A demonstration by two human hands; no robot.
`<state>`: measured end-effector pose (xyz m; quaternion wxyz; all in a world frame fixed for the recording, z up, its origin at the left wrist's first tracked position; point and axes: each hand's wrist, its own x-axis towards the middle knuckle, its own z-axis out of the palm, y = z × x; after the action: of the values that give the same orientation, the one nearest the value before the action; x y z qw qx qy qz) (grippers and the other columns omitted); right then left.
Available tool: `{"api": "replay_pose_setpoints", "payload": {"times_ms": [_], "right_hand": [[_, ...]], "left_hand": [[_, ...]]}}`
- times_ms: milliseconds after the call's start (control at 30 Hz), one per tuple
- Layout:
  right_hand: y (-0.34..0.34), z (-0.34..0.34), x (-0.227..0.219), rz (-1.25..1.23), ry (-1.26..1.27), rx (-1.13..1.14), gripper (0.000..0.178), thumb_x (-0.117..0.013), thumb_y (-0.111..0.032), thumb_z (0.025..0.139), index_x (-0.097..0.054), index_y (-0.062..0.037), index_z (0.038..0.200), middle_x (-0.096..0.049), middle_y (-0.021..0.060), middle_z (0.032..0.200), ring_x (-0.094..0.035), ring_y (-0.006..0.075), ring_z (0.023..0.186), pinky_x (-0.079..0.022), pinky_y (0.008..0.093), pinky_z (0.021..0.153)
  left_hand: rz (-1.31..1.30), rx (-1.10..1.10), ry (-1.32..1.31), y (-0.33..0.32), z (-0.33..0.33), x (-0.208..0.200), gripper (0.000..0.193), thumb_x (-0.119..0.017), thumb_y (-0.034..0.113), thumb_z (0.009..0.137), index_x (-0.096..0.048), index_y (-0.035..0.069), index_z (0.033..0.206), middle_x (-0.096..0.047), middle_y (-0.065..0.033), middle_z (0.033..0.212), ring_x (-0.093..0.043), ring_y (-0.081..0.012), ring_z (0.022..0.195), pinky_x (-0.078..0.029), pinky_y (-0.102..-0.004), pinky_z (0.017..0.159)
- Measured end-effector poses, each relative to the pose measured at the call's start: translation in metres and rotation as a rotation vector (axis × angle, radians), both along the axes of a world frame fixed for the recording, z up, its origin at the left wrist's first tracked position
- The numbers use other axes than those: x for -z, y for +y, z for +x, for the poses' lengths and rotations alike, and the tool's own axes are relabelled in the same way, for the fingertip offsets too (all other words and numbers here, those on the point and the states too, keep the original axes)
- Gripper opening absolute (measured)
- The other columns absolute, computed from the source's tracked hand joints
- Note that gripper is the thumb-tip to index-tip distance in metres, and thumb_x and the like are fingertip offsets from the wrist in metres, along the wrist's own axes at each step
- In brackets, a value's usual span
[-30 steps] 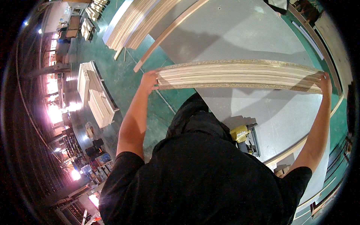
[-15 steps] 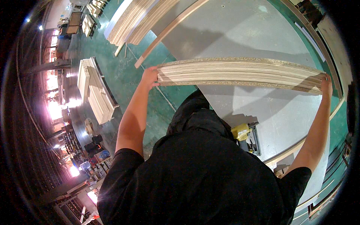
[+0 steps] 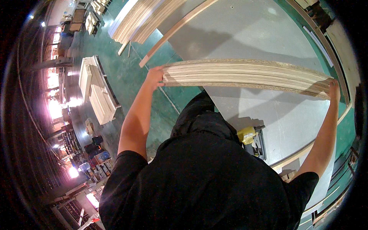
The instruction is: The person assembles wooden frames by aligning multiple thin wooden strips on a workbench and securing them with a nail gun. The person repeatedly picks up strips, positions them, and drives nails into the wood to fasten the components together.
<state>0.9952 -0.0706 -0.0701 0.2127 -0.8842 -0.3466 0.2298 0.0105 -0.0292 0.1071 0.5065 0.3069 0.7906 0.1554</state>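
Stretched across in front of me is a long bundle of thin wooden strips, stacked tightly together, with speckled outer faces. My left hand is closed round its left end, fingers wrapped on the end edges. At the far right end my right hand grips the other end; its fingertips are partly hidden. The bundle lies over a large grey panel, its left end reaching past the panel's edge; I cannot tell whether it touches the panel. A yellow and black nail gun rests on the panel near my body.
A long wooden strip runs along the panel's far left edge. Beyond it stand stacked boards. To the left, a low pallet holds pale panels on the green floor. Wooden rails border the right side.
Both hands keep hold of the strip bundle. Its right end and my right hand have shifted slightly nearer to me; the view has also turned a little.
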Motion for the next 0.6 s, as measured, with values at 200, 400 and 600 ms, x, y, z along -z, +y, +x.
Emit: {"api": "replay_pose_setpoints", "payload": {"times_ms": [200,400,600], "right_hand": [[0.001,0.005,0.003,-0.007,-0.118,-0.033,0.055,-0.044,-0.045,0.100,-0.051,-0.0185,0.148,-0.060,0.0209,0.141,-0.058,0.0433,0.127,-0.045,0.0513,0.106],[-0.001,0.001,0.000,-0.029,-0.151,-0.057,0.054,-0.044,-0.044,0.100,-0.051,-0.0177,0.146,-0.060,0.0211,0.141,-0.058,0.0437,0.127,-0.045,0.0517,0.105],[-0.005,0.006,0.004,-0.062,-0.245,-0.121,0.053,-0.044,-0.043,0.099,-0.052,-0.0168,0.145,-0.060,0.0214,0.140,-0.058,0.0440,0.126,-0.045,0.0520,0.105]], "left_hand": [[-0.025,0.001,0.044,0.003,-0.008,0.014,0.052,-0.059,0.015,0.097,-0.048,0.009,0.147,-0.071,-0.0106,0.117,-0.072,-0.0245,0.092,-0.057,-0.0541,0.083],[-0.025,-0.019,0.098,0.006,-0.003,0.013,0.050,-0.060,0.014,0.095,-0.055,0.010,0.145,-0.072,-0.0104,0.109,-0.071,-0.0242,0.093,-0.057,-0.0487,0.083],[-0.060,0.033,0.096,0.006,0.001,0.005,0.053,-0.059,0.015,0.096,-0.050,0.009,0.148,-0.069,-0.0107,0.117,-0.070,-0.0256,0.099,-0.055,-0.0536,0.088]]}}
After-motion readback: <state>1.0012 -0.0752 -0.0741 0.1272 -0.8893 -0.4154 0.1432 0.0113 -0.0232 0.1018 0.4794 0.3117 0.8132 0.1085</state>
